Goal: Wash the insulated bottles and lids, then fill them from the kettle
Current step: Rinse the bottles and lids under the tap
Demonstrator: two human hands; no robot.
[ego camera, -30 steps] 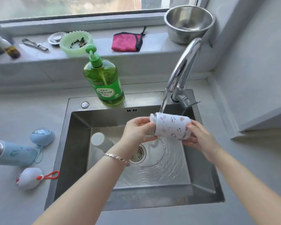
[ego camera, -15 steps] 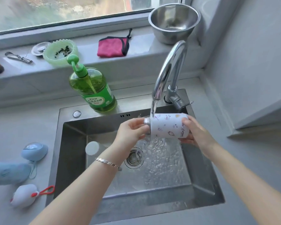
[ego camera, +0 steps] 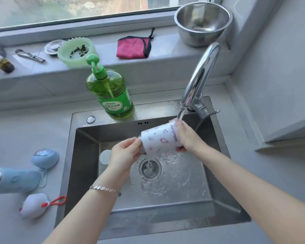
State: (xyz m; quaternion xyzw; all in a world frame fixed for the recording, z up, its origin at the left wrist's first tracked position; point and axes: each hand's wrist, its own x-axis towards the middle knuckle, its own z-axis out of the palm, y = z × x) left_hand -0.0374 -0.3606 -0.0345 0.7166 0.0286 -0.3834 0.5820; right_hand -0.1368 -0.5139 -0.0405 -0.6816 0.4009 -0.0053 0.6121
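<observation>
- White bottle (ego camera: 159, 139) w/ small printed doodles held sideways over the sink (ego camera: 224, 208), metal neck end lower left, base end upper right, tilted.
- Left hand (ego camera: 125, 155) closed round the neck end; fingers curled over the steel rim, thumb on top.
- Right hand (ego camera: 187, 136) clamped on the base end, fingertips wrapped over the far edge.
- Tap (ego camera: 199, 76) running; stream hits near the base end by the right fingers, water runs off under the bottle into the drain (ego camera: 150, 169). Basin floor wet, rippled.
- White round lid-like piece (ego camera: 105, 156) in the basin just left of the left hand; partly hidden, can't tell exactly what it is.
- Silver bracelet (ego camera: 105, 189) on left wrist.
- Counter, left of sink: blue bottle (ego camera: 16, 180) lying on its side, steel neck toward frame edge; blue lid (ego camera: 45, 158) w/ cord just above it; white lid (ego camera: 33, 205) w/ red loop below it. All apart from the sink.
- Green pump bottle of dish soap (ego camera: 114, 95) upright on sink's back ledge, left of tap.
- Windowsill: steel bowl (ego camera: 202, 23) far right, pink cloth (ego camera: 134, 47) mid, green scalloped dish (ego camera: 76, 51) w/ dark bits, small metal dish behind it, metal clippers-like tool (ego camera: 30, 56) further left.
</observation>
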